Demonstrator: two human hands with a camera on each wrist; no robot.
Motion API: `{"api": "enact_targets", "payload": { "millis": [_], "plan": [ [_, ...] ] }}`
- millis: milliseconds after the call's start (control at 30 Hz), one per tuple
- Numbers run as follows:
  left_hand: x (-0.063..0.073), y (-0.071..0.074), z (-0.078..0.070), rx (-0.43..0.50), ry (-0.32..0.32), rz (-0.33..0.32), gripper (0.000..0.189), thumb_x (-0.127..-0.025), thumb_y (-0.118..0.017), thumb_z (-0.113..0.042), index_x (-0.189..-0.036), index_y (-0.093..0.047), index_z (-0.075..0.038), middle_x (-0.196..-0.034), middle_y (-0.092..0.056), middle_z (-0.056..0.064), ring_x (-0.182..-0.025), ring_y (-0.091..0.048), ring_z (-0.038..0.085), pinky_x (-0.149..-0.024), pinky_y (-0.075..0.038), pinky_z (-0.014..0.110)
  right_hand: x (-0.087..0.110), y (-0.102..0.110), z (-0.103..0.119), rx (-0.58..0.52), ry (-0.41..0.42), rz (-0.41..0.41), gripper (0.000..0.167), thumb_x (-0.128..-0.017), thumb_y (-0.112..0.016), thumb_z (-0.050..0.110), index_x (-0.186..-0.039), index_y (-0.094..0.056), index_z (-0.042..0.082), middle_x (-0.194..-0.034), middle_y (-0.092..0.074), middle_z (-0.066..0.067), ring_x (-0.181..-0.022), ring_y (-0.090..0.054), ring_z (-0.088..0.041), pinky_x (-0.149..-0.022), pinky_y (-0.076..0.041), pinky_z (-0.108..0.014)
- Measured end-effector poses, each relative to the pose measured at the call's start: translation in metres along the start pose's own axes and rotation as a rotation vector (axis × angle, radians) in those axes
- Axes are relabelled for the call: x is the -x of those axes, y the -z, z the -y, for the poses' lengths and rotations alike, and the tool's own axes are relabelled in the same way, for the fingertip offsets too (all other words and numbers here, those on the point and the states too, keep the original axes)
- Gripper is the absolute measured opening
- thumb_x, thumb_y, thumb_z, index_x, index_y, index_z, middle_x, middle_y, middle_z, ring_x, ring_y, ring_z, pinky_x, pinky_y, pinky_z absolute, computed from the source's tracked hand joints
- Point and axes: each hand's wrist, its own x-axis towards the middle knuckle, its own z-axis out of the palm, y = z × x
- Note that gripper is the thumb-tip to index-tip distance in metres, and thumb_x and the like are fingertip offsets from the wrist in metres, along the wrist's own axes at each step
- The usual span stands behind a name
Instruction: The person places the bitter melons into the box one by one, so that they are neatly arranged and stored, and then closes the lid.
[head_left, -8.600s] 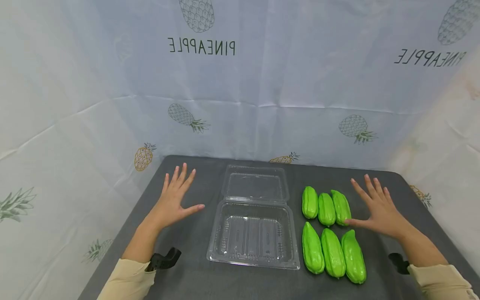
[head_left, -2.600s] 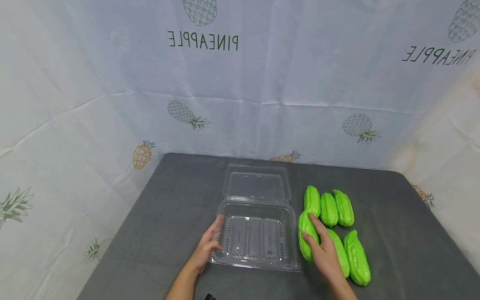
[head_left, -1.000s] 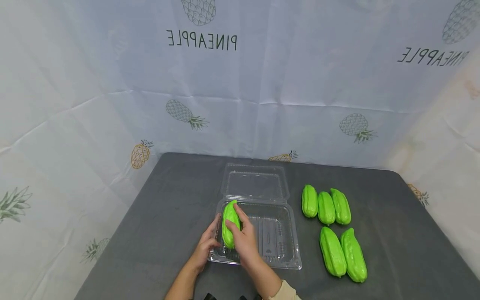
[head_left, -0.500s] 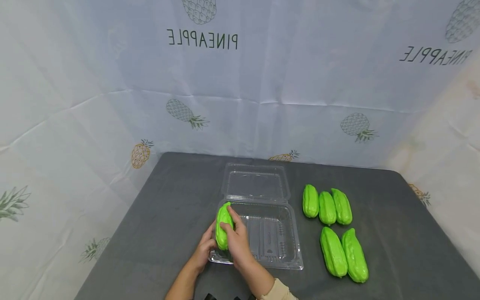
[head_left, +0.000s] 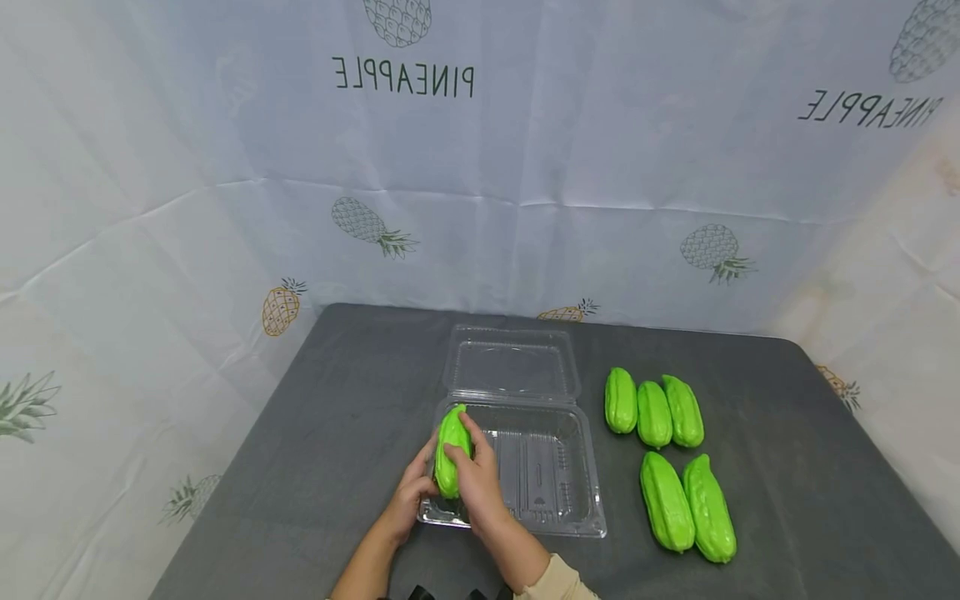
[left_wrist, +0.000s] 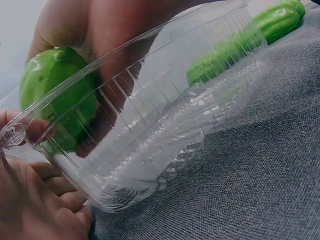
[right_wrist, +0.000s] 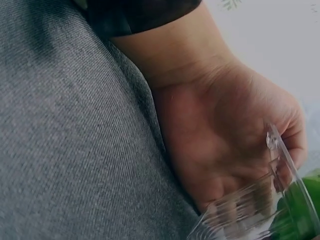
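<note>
My right hand (head_left: 482,485) grips a glossy green ridged gourd (head_left: 451,457) between thumb and fingers, near the left wall inside the clear plastic clamshell container (head_left: 594,510). The left wrist view shows the gourd's rounded end (left_wrist: 56,82) just past the container's wall. At the container's left side, my left hand (head_left: 405,505) holds the rim, thumb over it and fingers outside; this hand also appears in the right wrist view (right_wrist: 215,120). The container's hinged lid (head_left: 512,367) lies folded back, away from me. Whether the gourd touches the container's floor is hidden.
Right of the container, three green gourds (head_left: 654,415) lie in a far row. Two more gourds (head_left: 667,502) lie side by side nearer me. A dark grey cloth covers the table (head_left: 352,392); a white pineapple-print curtain (head_left: 495,158) hangs behind it.
Both hands were spread apart earlier. My left hand took the container's rim; my right hand picked the leftmost near gourd and carried it left into the container. Lately it shifted only slightly.
</note>
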Motion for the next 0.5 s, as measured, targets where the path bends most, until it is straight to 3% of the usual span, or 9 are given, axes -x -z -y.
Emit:
{"api": "enact_targets", "payload": {
  "millis": [100,167,333,500],
  "plan": [
    [-0.0007,-0.0006,-0.0001,-0.004,0.008,-0.008,0.088,-0.063,-0.041,0.0,-0.147,-0.014,0.004,-0.156,-0.009,0.017,-0.142,-0.006,0.023,-0.095,-0.017,0.002,-0.0017,0.0017,-0.0014,0.01,-0.011,-0.004,0.057,-0.086,-0.052,0.008,-0.14,-0.038,0.002,-0.139,-0.038,-0.023,-0.121,-0.042,-0.034,-0.095,-0.041,-0.043],
    [-0.0012,-0.0008,-0.0001,-0.008,0.009,-0.01,0.088,-0.063,-0.041,-0.001,-0.147,-0.015,0.004,-0.156,-0.008,0.017,-0.142,-0.001,0.03,-0.094,-0.016,0.002,-0.0028,0.0028,-0.0023,0.06,-0.024,0.017,0.059,-0.085,-0.054,0.009,-0.141,-0.036,0.003,-0.14,-0.037,-0.023,-0.12,-0.042,-0.034,-0.093,-0.041,-0.043],
    [-0.001,-0.0004,-0.0011,-0.021,0.003,-0.015,0.088,-0.063,-0.042,-0.001,-0.147,-0.016,0.002,-0.156,-0.007,0.018,-0.143,0.001,0.032,-0.094,-0.015,0.002,-0.0057,0.0045,-0.0038,0.193,-0.039,0.099,0.067,-0.085,-0.056,0.012,-0.145,-0.029,0.002,-0.148,-0.022,-0.029,-0.129,-0.032,-0.044,-0.097,-0.035,-0.051],
    [-0.0009,-0.0001,-0.0022,-0.033,0.003,-0.005,0.088,-0.065,-0.042,-0.001,-0.148,-0.015,0.001,-0.156,-0.008,0.018,-0.144,0.001,0.033,-0.095,-0.014,0.002,-0.0072,0.0048,-0.0045,0.224,-0.051,0.132,0.073,-0.082,-0.058,0.01,-0.147,-0.025,0.002,-0.15,-0.011,-0.034,-0.135,-0.016,-0.052,-0.102,-0.026,-0.06]
  ]
}}
